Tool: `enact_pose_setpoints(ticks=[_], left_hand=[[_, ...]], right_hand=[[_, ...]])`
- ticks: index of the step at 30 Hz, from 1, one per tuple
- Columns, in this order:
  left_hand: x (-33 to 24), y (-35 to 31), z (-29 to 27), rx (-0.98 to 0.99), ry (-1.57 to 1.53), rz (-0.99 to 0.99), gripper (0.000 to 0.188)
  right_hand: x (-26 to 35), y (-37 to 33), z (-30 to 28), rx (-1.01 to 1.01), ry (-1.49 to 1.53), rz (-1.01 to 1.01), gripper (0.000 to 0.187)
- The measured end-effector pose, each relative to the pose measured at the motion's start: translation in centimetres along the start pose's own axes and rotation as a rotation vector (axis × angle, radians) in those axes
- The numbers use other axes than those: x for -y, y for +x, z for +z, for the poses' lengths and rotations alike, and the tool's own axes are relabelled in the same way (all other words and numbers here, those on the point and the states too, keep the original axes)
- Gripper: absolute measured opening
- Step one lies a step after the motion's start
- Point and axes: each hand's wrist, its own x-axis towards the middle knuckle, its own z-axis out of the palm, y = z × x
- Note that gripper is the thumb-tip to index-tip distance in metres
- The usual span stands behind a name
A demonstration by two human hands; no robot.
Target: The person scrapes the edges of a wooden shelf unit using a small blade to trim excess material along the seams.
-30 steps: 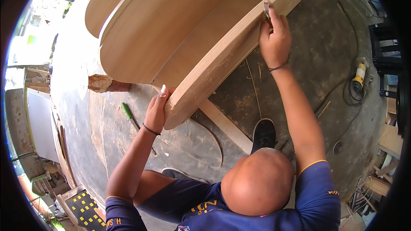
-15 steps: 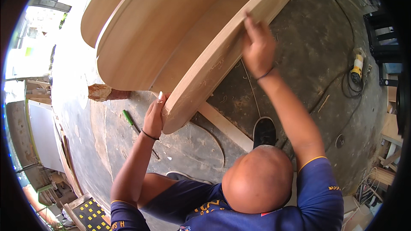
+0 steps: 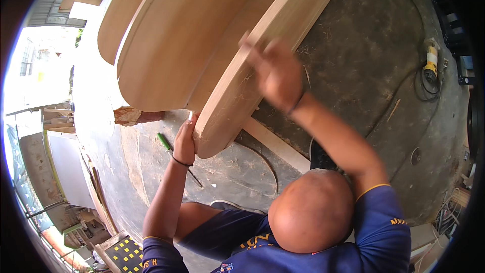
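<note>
A large piece of curved, pale wooden work (image 3: 172, 45) with rounded ends fills the upper middle. Its nearest part is a thick, long wooden side (image 3: 227, 103) that slants up to the right, with fine shavings on its face. My left hand (image 3: 185, 139) is closed on the lower rounded end of this side; some fingers are hidden behind the wood. Over the middle of the same side is my right hand (image 3: 277, 76), smeared by motion. Its fingertips reach the upper edge, and whether it holds anything is unclear.
A green-handled screwdriver-like tool (image 3: 164, 141) lies on the concrete floor near my left wrist. A flat wooden strip (image 3: 278, 144) runs under the work. At right lie a yellow power tool (image 3: 431, 65) with its cord and a small round disc (image 3: 416, 156). A brown block (image 3: 129, 116) stands left.
My right hand has moved down and left along the wooden side, toward my left hand. The left hand keeps its hold on the end. The whole view has shifted slightly.
</note>
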Motion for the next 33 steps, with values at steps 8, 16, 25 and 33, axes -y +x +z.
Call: enact_pose_setpoints(ticks=[8, 16, 25, 33], left_hand=[[-2.7, 1.4, 1.7, 0.087, 0.117, 0.157, 0.052], [-4.9, 0.1, 4.3, -0.038, 1.017, 0.8, 0.05], [6.3, -4.9, -7.9, 0.131, 0.965, 0.764, 0.044], [5.9, -3.7, -8.2, 0.271, 0.77, 0.683, 0.046]], right_hand=[[3.9, -2.4, 0.1, 0.1, 0.342, -0.129, 0.02], [-9.6, 7.2, -5.2, -0.079, -0.293, 0.132, 0.036], [-3.8, 8.5, -4.1, 0.152, -0.475, 0.014, 0.047], [3.9, 6.5, -3.1, 0.289, -0.481, 0.008, 0.051]])
